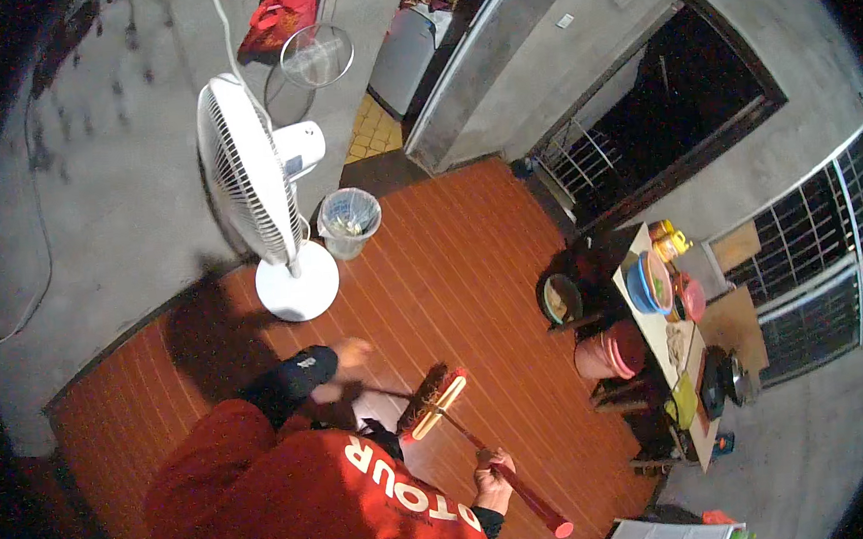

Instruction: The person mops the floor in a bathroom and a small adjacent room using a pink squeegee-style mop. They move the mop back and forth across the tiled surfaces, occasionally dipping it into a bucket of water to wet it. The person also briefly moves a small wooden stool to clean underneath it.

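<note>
My right hand [495, 473] is wrapped round the reddish handle of a broom [477, 440], whose lower end points toward the right. The broom's head, dark bristles under a pale and red block, rests at or near the floor in front of my body. My left arm, in a black undersleeve, reaches forward. My left hand [353, 351] is smeared by motion, so its fingers do not show clearly. A pale shape [366, 412] lies between my left arm and the broom head; I cannot make out what it is.
A white standing fan [299, 283] and a lined wastebasket [347, 220] stand at the far left. To the right is a low table [665, 339] with basins and pans, a pink bucket [610, 352] beside it. A doorway [659, 107] opens at the back.
</note>
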Demonstrator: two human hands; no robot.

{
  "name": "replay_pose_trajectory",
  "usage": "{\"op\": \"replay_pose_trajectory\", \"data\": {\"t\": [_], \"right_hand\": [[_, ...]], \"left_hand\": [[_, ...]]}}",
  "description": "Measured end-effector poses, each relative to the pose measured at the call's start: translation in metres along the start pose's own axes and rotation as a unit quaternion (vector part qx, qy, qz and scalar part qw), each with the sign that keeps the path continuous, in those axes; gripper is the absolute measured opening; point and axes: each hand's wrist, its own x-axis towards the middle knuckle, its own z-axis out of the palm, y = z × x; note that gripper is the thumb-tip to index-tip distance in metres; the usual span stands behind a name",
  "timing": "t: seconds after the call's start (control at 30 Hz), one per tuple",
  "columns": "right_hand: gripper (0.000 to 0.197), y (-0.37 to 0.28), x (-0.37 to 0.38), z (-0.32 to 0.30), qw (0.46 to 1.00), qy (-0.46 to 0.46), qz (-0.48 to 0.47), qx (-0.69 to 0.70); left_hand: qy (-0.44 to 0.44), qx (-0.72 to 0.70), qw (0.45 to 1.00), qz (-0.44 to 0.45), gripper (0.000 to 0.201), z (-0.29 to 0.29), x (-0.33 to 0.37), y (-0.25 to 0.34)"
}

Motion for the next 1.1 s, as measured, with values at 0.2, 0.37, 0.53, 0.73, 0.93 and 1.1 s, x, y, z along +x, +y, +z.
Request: {"op": "replay_pose_trajectory", "data": {"t": [0.2,0.37,0.53,0.73,0.93,1.1], "right_hand": [[0.008,0.0,0.108,0.123,0.803,-0.112,-0.256,-0.527],[0.025,0.001,0.191,0.232,0.567,-0.241,-0.276,-0.738],[0.027,0.022,0.302,0.357,0.779,-0.18,0.026,-0.6],[0.033,0.071,0.42,0.487,0.819,-0.098,0.227,-0.518],[0.032,0.103,0.513,0.633,0.722,-0.221,0.11,-0.646],[0.026,0.102,0.6,0.744,0.72,-0.226,0.022,-0.656]], "left_hand": [[-0.238,-0.238,0.94,0.052,0.045,-0.031,0.153,0.133],[-0.208,-0.199,0.932,0.219,0.057,-0.057,0.268,0.193],[-0.042,-0.178,0.97,0.159,0.039,-0.131,0.357,0.207],[0.289,-0.191,0.929,0.132,0.011,-0.219,0.456,0.156],[0.472,-0.413,0.769,0.122,0.014,-0.325,0.549,0.074],[0.592,-0.055,0.803,0.047,0.018,-0.404,0.634,0.002]]}}
